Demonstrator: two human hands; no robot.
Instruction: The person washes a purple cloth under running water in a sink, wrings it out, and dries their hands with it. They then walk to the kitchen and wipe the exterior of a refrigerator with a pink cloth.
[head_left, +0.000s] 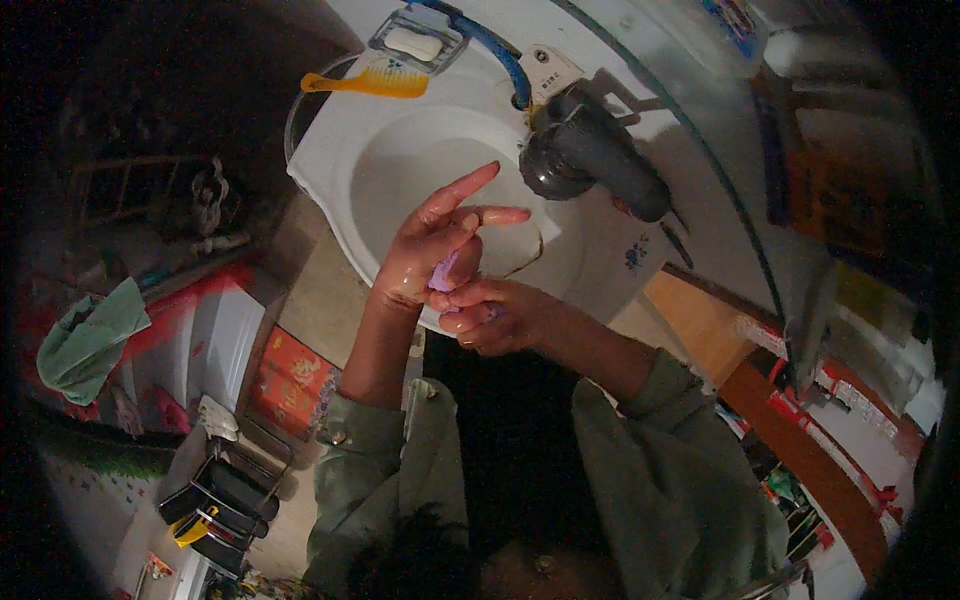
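Observation:
Both wet hands are close together above a round white washbasin (390, 161). My left hand (427, 240) has two fingers stretched out, while its thumb and other fingers close around a small purple wad (445, 271). Its material is hard to make out, perhaps cloth or sponge. My right hand (499, 319), just below and to the right, is curled into a fist; bits of the same purple show between its fingers. The hands touch each other, and most of the wad is hidden inside them. A thin brownish cord or chain (536, 255) curves in the basin behind the fingers.
A dark hair dryer (600, 154) lies at the basin's right rim. A yellow comb (390, 82), a soap dish (456, 46) with white soap (414, 43), and a blue hose (495, 49) sit at the back. To the right curves a glass edge (712, 161).

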